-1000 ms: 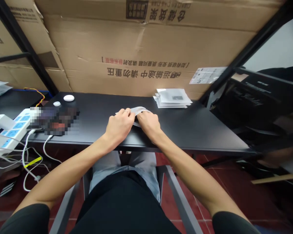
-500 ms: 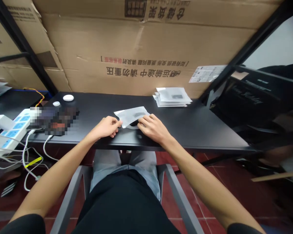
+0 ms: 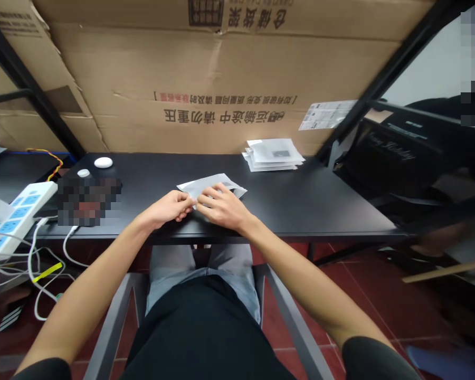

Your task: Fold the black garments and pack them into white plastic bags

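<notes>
A flat, frosted white plastic bag (image 3: 201,184) lies on the black desk in front of me, partly covered by my fingers. My left hand (image 3: 171,207) is closed in a pinch on the bag's near left corner. Right beside it, my right hand (image 3: 225,208) reaches over the bag with curled fingers, its fingertips closed at the same near edge. The two sets of fingertips almost meet. A dark patch shows at the bag's right part, mostly hidden behind my right hand.
A stack of similar bags (image 3: 272,153) sits at the back right, by the cardboard wall (image 3: 206,68). At left are two white round objects, a blurred dark item, a power strip (image 3: 21,208) and loose cables (image 3: 34,248). The desk's front edge (image 3: 281,236) runs close to my lap.
My right hand has moved left across the bag, from its right side to beside my left hand. The bag now lies flatter, and the black thing under it is hardly visible.
</notes>
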`<state>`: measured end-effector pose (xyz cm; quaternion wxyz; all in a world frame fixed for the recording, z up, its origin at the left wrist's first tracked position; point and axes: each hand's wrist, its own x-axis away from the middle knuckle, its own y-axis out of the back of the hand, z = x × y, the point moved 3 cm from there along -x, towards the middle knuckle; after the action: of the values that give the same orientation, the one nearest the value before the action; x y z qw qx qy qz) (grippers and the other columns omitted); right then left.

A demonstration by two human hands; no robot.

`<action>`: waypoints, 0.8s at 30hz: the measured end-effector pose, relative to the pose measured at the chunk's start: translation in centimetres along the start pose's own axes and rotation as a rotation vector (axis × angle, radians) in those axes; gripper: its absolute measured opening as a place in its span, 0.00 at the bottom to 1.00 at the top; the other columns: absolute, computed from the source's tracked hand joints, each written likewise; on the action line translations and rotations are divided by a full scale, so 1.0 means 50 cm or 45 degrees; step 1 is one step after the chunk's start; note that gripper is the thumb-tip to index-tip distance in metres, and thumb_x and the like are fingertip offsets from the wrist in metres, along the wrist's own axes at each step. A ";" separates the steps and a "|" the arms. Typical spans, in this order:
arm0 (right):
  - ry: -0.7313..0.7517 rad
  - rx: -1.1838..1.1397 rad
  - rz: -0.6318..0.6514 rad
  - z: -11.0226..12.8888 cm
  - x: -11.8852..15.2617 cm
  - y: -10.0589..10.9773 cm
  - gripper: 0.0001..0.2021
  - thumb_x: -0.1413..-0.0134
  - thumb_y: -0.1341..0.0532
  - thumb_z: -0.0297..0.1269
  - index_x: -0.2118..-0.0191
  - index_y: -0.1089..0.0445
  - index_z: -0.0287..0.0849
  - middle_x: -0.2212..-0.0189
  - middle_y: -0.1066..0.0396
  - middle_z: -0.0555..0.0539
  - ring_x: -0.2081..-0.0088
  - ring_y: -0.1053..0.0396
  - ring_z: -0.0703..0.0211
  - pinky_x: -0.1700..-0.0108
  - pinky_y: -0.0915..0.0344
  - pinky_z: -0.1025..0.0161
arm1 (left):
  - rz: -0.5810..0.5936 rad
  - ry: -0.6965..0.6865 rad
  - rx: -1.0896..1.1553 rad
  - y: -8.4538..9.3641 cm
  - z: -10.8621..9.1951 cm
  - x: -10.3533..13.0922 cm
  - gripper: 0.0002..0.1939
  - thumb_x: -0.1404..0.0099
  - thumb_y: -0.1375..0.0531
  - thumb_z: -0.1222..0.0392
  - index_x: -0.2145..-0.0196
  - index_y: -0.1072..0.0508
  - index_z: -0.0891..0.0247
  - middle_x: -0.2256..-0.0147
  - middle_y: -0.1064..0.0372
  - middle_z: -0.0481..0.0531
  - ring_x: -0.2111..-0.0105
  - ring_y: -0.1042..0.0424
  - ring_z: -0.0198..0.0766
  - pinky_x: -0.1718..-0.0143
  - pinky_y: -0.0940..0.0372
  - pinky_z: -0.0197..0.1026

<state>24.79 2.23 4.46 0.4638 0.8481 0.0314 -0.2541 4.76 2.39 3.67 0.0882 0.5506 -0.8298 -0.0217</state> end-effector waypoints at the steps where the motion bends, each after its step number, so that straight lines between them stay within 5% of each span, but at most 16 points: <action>1: -0.001 -0.001 -0.013 -0.001 0.000 0.001 0.17 0.18 0.45 0.27 0.52 0.18 0.46 0.53 0.17 0.42 0.51 0.30 0.47 0.48 0.37 0.49 | 0.010 0.004 0.015 0.000 -0.003 0.004 0.28 0.33 0.23 0.39 0.73 0.29 0.60 0.74 0.35 0.48 0.78 0.41 0.28 0.79 0.44 0.33; 7: -0.164 -0.038 -0.021 -0.047 0.049 0.029 0.13 0.20 0.42 0.29 0.57 0.20 0.46 0.56 0.19 0.42 0.53 0.32 0.47 0.49 0.40 0.49 | 0.055 0.085 0.153 0.022 -0.019 0.026 0.27 0.36 0.21 0.47 0.73 0.33 0.61 0.74 0.39 0.46 0.78 0.47 0.24 0.79 0.51 0.31; 13: -0.342 -0.031 0.065 -0.137 0.185 0.069 0.13 0.22 0.40 0.31 0.60 0.21 0.45 0.58 0.19 0.41 0.55 0.32 0.47 0.51 0.40 0.49 | -0.010 0.105 0.211 0.093 -0.011 0.048 0.25 0.36 0.21 0.51 0.73 0.33 0.63 0.74 0.42 0.44 0.78 0.50 0.23 0.78 0.55 0.30; 16: -0.469 -0.044 0.157 -0.152 0.227 0.091 0.14 0.19 0.40 0.36 0.60 0.20 0.46 0.56 0.18 0.39 0.51 0.27 0.43 0.49 0.34 0.46 | 0.027 0.141 0.225 0.096 -0.002 0.054 0.26 0.35 0.22 0.50 0.73 0.34 0.62 0.74 0.44 0.43 0.79 0.52 0.22 0.78 0.56 0.30; 18: -0.491 -0.158 0.182 -0.131 0.216 0.097 0.12 0.21 0.36 0.45 0.49 0.18 0.44 0.44 0.17 0.35 0.41 0.25 0.37 0.40 0.30 0.41 | 0.095 0.188 0.222 0.078 0.000 0.052 0.26 0.36 0.23 0.50 0.74 0.36 0.61 0.74 0.44 0.43 0.79 0.52 0.22 0.78 0.56 0.30; 21: -0.420 -0.355 0.205 -0.068 0.151 0.082 0.40 0.29 0.29 0.58 0.23 0.33 0.37 0.22 0.35 0.27 0.23 0.36 0.27 0.25 0.34 0.34 | 0.182 0.227 0.226 0.037 -0.010 0.040 0.26 0.38 0.22 0.51 0.74 0.36 0.61 0.74 0.44 0.43 0.79 0.53 0.22 0.78 0.56 0.31; 24: -0.445 -0.383 0.305 -0.027 0.083 0.049 0.41 0.24 0.36 0.41 0.14 0.48 0.39 0.18 0.40 0.30 0.19 0.39 0.30 0.22 0.35 0.32 | 0.241 0.227 0.234 0.003 -0.026 0.027 0.27 0.40 0.20 0.52 0.73 0.36 0.61 0.75 0.44 0.42 0.79 0.53 0.23 0.78 0.55 0.31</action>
<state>29.66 1.17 5.05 0.6099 0.7105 -0.1123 -0.3324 4.35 1.28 5.14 0.1123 0.4753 -0.8654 0.1118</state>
